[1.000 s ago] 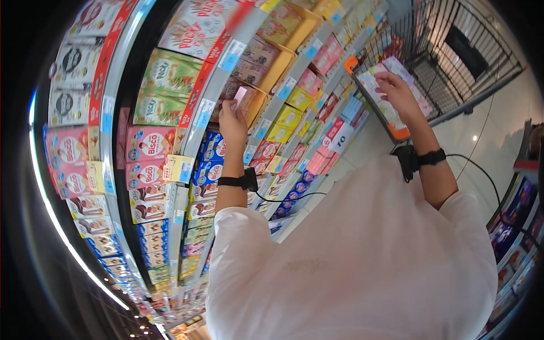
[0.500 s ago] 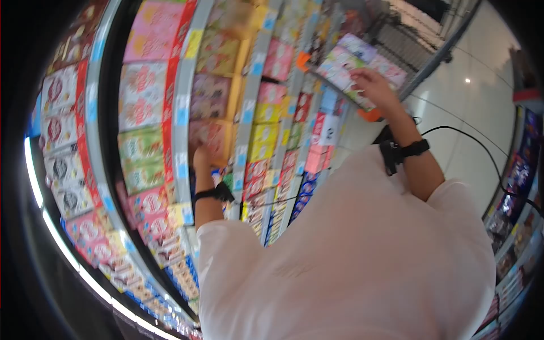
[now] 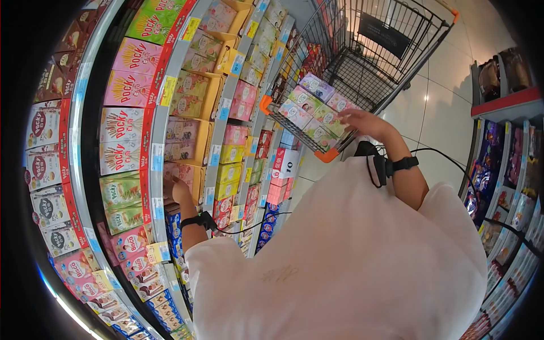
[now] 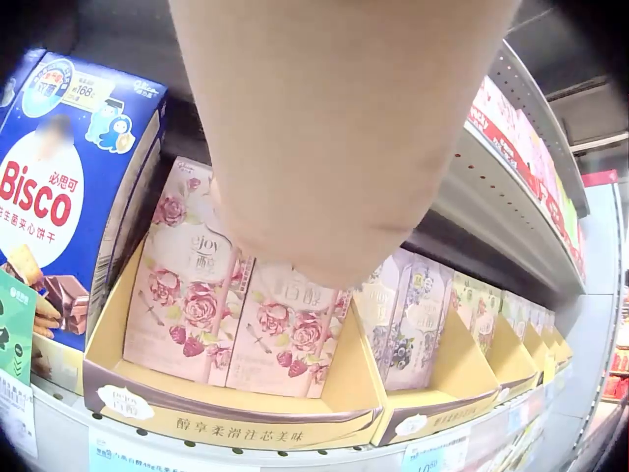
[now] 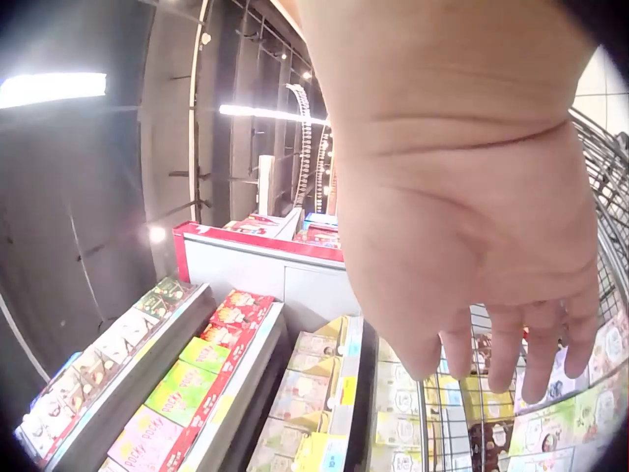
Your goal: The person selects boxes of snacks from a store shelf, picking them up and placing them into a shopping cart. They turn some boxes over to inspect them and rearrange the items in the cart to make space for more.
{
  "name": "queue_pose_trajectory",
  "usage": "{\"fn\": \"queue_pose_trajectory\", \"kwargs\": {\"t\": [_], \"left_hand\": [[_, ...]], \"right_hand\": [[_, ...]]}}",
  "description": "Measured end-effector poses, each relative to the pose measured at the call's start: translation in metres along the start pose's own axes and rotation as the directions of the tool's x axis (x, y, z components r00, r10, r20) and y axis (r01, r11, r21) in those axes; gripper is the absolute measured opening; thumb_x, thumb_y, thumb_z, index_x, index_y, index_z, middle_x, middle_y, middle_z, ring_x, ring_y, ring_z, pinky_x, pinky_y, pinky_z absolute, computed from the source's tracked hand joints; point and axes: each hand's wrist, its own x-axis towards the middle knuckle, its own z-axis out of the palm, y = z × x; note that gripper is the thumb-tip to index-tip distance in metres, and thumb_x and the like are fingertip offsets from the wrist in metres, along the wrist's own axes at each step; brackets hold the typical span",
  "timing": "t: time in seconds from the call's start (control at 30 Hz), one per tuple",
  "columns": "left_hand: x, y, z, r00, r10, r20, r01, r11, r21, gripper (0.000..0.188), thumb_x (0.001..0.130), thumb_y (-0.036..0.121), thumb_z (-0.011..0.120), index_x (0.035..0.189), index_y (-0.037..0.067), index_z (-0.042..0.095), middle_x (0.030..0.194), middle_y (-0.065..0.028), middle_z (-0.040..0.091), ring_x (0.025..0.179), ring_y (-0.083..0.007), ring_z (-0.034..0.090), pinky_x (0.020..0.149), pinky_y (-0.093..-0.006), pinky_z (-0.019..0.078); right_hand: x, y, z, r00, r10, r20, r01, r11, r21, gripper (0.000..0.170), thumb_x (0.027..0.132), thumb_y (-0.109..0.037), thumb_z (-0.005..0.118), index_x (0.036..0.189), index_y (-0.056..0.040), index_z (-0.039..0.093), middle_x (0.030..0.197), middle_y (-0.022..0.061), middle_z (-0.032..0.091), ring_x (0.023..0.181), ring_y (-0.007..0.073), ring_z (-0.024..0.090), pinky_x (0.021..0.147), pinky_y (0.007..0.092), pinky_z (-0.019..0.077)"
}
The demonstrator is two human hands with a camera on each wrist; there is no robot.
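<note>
We've got L hand (image 3: 180,191) reaching in at the rose-print boxes (image 4: 197,285), slim upright card packs w/ a smooth pink finish, standing side by side in a yellow cardboard tray (image 4: 246,413) on the shelf. L fingers hidden behind the hand itself in the L wrist view & too small in the head view, so we can't tell if they're apart or clamped, nor if they touch. R hand (image 3: 367,123) is easy to call: fingers extended, slightly apart, nothing gripped, palm facing its wrist cam, hand just beside the pastel boxes (image 3: 328,118) in the cart (image 3: 352,73) (contact unclear to us). Those are flat rectangular card packs, green/white/purple/pink, set close together. Cart = thin black wire mesh, w/ a smooth orange plastic corner (image 3: 326,156). Next to the tray we see a glossy blue Bisco box (image 4: 69,206); on its other side, purple boxes (image 4: 423,315) w/ a berry print, in their own tray. Floor (image 3: 430,113) = shiny pale tile; shirt (image 3: 340,243) = soft, creased white cloth.
</note>
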Motion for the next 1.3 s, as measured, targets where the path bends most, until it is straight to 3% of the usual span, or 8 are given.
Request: {"fn": "queue_pose_trajectory", "kwargs": {"t": [0.2, 0.3, 0.53, 0.83, 1.0, 1.07, 1.17, 1.3], "left_hand": [[-0.059, 0.025, -0.054, 0.976, 0.157, -0.151, -0.124, 0.97, 0.211, 0.073, 0.098, 0.057, 0.024, 0.089, 0.002, 0.07, 0.072, -0.0186, 0.068, 0.065, -0.0397, 0.067, 0.056, -0.0516, 0.052], [-0.09, 0.053, -0.089, 0.917, 0.128, -0.377, -0.187, 0.975, -0.122, 0.05, 0.096, 0.046, 0.042, 0.097, 0.004, 0.069, 0.066, -0.0236, 0.064, 0.059, -0.0424, 0.062, 0.052, -0.0547, 0.0459], [-0.17, 0.092, -0.142, 0.789, 0.177, -0.588, -0.302, 0.946, -0.12, 0.034, 0.09, 0.02, 0.058, 0.119, 0.005, 0.053, 0.109, -0.0133, 0.058, 0.104, -0.0341, 0.047, 0.086, -0.0477, 0.0292], [-0.262, 0.18, -0.173, 0.802, 0.219, -0.556, -0.439, 0.847, -0.299, 0.035, 0.083, -0.001, 0.06, 0.116, 0.001, 0.05, 0.112, -0.0162, 0.057, 0.105, -0.0339, 0.051, 0.093, -0.0438, 0.0302], [-0.277, 0.274, -0.162, 0.812, 0.4, -0.426, -0.583, 0.518, -0.626, 0.032, 0.085, -0.005, 0.059, 0.115, -0.002, 0.05, 0.107, -0.0179, 0.056, 0.101, -0.0289, 0.056, 0.091, -0.0373, 0.0429], [-0.277, 0.313, -0.135, 0.897, 0.427, -0.112, -0.235, 0.247, -0.94, 0.028, 0.09, -0.001, 0.057, 0.117, -0.002, 0.05, 0.109, -0.0121, 0.056, 0.101, -0.0184, 0.055, 0.089, -0.031, 0.0443], [-0.276, 0.38, -0.127, 0.819, 0.564, 0.108, 0.159, -0.041, -0.986, 0.027, 0.092, 0.005, 0.058, 0.118, -0.002, 0.052, 0.111, -0.0124, 0.056, 0.103, -0.019, 0.055, 0.091, -0.0293, 0.0421], [-0.27, 0.449, -0.089, 0.743, 0.633, 0.217, 0.184, 0.12, -0.976, 0.033, 0.093, 0.008, 0.057, 0.124, -0.002, 0.049, 0.114, -0.0122, 0.058, 0.098, -0.0131, 0.057, 0.08, -0.0273, 0.0476]], "right_hand": [[0.019, -0.019, -0.052, 0.984, -0.089, -0.156, 0.113, 0.982, 0.154, 0.04, 0.094, -0.032, 0.054, 0.13, -0.0151, 0.053, 0.118, 0.0032, 0.059, 0.101, 0.0161, 0.058, 0.086, 0.0316, 0.0444], [0.021, -0.037, -0.058, 0.986, -0.074, -0.148, 0.1, 0.979, 0.178, 0.037, 0.095, -0.03, 0.054, 0.13, -0.0156, 0.054, 0.12, 0.0037, 0.059, 0.101, 0.0152, 0.058, 0.086, 0.031, 0.0444], [0.043, -0.051, -0.05, 0.996, -0.069, -0.049, 0.075, 0.988, 0.135, 0.039, 0.097, -0.03, 0.051, 0.133, -0.014, 0.052, 0.127, 0.0082, 0.057, 0.107, 0.0195, 0.058, 0.09, 0.0328, 0.045], [0.052, -0.083, -0.024, 0.981, -0.123, 0.153, 0.122, 0.992, 0.017, 0.039, 0.096, -0.027, 0.053, 0.133, -0.013, 0.052, 0.124, 0.0081, 0.056, 0.112, 0.0189, 0.055, 0.09, 0.0335, 0.045], [0.074, -0.076, -0.013, 0.888, -0.277, 0.368, 0.308, 0.951, -0.029, 0.048, 0.091, -0.019, 0.062, 0.136, -0.0126, 0.049, 0.126, 0.0086, 0.054, 0.111, 0.0198, 0.057, 0.09, 0.0329, 0.0459], [0.08, -0.072, -0.011, 0.744, -0.51, 0.431, 0.618, 0.77, -0.156, 0.048, 0.09, -0.018, 0.063, 0.135, -0.0084, 0.049, 0.124, 0.011, 0.056, 0.108, 0.021, 0.059, 0.089, 0.0337, 0.0467], [0.096, -0.057, -0.022, 0.825, -0.379, 0.419, 0.492, 0.847, -0.202, 0.049, 0.088, -0.017, 0.064, 0.133, -0.0027, 0.05, 0.118, 0.0142, 0.061, 0.104, 0.0228, 0.06, 0.086, 0.0343, 0.0475], [0.097, -0.062, -0.053, 0.956, -0.193, 0.219, 0.28, 0.821, -0.498, 0.049, 0.083, -0.021, 0.069, 0.123, 0.0027, 0.055, 0.103, 0.0174, 0.065, 0.095, 0.0249, 0.063, 0.082, 0.0326, 0.0492]]}}
